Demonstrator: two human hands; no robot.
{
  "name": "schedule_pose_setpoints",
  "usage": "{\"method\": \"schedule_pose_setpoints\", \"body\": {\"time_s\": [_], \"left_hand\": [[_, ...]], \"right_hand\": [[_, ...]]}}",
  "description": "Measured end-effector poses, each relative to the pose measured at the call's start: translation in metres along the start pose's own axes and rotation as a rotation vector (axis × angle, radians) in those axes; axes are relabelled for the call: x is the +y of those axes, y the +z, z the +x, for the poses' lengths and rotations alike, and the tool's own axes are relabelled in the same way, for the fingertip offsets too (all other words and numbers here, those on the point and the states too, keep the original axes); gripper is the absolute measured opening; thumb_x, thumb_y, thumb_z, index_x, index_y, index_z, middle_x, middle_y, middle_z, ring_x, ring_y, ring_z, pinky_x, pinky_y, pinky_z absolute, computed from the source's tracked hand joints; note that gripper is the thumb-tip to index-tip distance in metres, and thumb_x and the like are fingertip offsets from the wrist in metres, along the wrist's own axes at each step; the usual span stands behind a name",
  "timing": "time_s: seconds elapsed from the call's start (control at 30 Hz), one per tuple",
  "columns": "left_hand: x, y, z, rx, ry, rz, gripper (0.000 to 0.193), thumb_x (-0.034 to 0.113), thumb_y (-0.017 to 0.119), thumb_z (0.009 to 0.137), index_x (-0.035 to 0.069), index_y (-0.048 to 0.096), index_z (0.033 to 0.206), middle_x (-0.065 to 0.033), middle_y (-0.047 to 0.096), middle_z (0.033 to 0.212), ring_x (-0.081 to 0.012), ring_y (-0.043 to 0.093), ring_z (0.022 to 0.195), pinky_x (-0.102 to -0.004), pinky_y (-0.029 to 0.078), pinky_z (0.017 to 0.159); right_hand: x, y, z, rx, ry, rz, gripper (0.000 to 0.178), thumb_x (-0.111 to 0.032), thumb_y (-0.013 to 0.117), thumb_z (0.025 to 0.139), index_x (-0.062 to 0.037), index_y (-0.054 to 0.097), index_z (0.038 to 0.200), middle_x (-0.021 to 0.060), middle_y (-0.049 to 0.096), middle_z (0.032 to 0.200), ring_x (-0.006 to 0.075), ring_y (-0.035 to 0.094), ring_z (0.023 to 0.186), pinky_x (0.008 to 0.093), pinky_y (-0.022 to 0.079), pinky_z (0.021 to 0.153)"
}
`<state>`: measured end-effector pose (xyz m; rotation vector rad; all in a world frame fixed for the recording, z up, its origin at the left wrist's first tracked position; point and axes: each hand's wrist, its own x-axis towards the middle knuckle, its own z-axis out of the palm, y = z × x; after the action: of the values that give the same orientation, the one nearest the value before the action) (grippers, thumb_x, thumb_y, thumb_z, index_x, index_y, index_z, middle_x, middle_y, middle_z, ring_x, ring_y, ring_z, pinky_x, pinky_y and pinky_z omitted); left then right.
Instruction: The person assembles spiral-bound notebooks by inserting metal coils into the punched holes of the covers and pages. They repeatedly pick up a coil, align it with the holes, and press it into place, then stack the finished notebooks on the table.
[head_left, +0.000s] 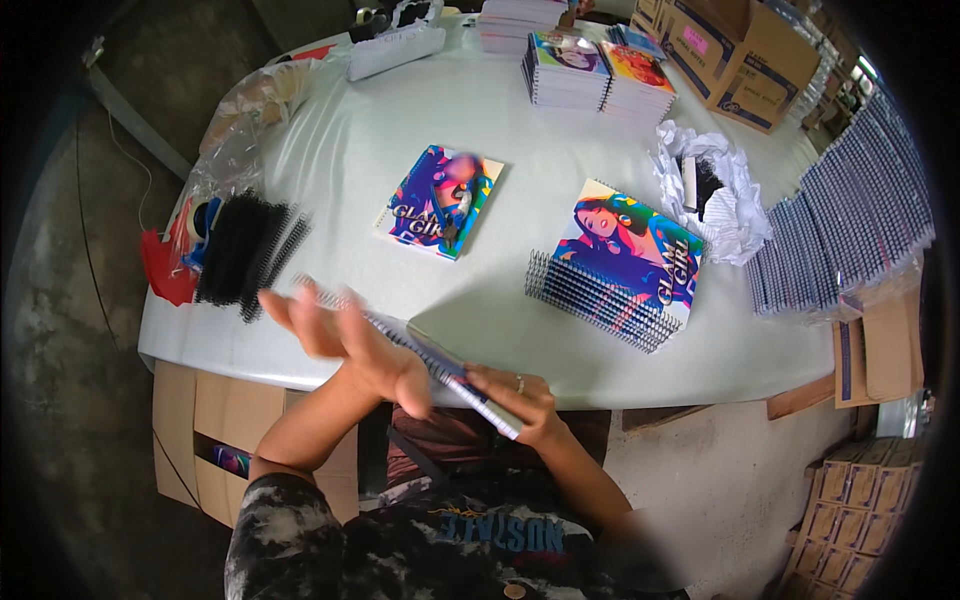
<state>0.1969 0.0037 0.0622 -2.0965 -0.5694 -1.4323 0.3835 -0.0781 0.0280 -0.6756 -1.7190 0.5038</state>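
A spiral notebook (pixel 490 407) is tilted nearly edge-on over the table's front edge, close to my body. My right hand (pixel 525 402) is closed on its lower right side, a ring on one finger. Beside the wire coil on the notebook's left edge is my left hand (pixel 350 335), fingers spread and slightly blurred, seemingly touching the coil. Ahead lies a colourful notebook cover stack (pixel 410 190) with a small metal tool (pixel 451 232) on top. To the right, several coil-bound notebooks (pixel 625 250) are stacked and fanned.
Loose black coils (pixel 245 250) lie at the left, beside a tape roll (pixel 204 216). Crumpled white paper (pixel 735 225) holds more black coils. Bound notebooks (pixel 565 85) and a cardboard box (pixel 745 70) stand at the back. A long notebook pile (pixel 850 215) lines the right edge.
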Motion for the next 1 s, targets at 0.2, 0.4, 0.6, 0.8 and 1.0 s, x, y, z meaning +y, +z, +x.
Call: {"method": "schedule_pose_setpoints", "body": {"time_s": [0.2,0.4,0.6,0.8,1.0], "left_hand": [[0.040,-0.021,-0.056,-0.395,0.172,-0.386,0.100,0.081,0.046,0.066,0.005,0.041,0.131,-0.0301,0.037,0.130,-0.0506,0.021,0.127,-0.0658,0.012,0.101],[0.031,-0.006,-0.050,-0.336,-0.133,-0.276,0.102,0.083,0.039,0.068,0.007,0.033,0.137,-0.0291,0.030,0.136,-0.0476,0.019,0.130,-0.0636,0.009,0.102],[0.010,0.006,-0.045,0.002,0.058,-0.378,0.096,0.078,0.031,0.076,0.002,0.030,0.135,-0.0276,0.029,0.137,-0.0440,0.022,0.131,-0.0604,0.010,0.105],[0.064,-0.020,-0.066,-0.676,-0.036,-0.620,0.106,0.073,0.058,0.065,0.011,0.020,0.142,-0.0247,0.042,0.125,-0.0491,0.032,0.121,-0.0671,0.019,0.098],[0.043,0.016,0.013,-0.133,-0.338,-0.107,0.098,0.062,0.057,0.075,0.011,0.010,0.145,-0.0280,0.027,0.138,-0.0518,0.026,0.123,-0.0643,0.022,0.098]], "right_hand": [[0.003,-0.005,-0.001,0.097,-0.002,-0.140,0.028,0.004,0.058,0.078,0.0057,0.062,0.106,0.0171,0.066,0.102,0.0283,0.066,0.092,0.0355,0.052,0.081],[-0.009,0.005,0.003,0.026,0.048,-0.088,0.035,0.002,0.062,0.075,0.0022,0.061,0.110,0.0167,0.065,0.105,0.0285,0.065,0.091,0.0348,0.052,0.078],[0.000,0.005,-0.004,0.030,0.080,-0.034,0.039,0.002,0.063,0.072,-0.0001,0.060,0.111,0.0157,0.063,0.109,0.0282,0.064,0.094,0.0356,0.051,0.079],[0.007,0.003,0.002,0.069,0.061,-0.016,0.049,0.000,0.064,0.069,-0.0029,0.057,0.118,0.0146,0.062,0.111,0.0291,0.062,0.099,0.0356,0.051,0.080],[0.003,0.010,-0.005,0.062,0.002,-0.111,0.050,-0.003,0.065,0.068,-0.0010,0.057,0.117,0.0137,0.063,0.109,0.0289,0.064,0.090,0.0347,0.051,0.075]]}}
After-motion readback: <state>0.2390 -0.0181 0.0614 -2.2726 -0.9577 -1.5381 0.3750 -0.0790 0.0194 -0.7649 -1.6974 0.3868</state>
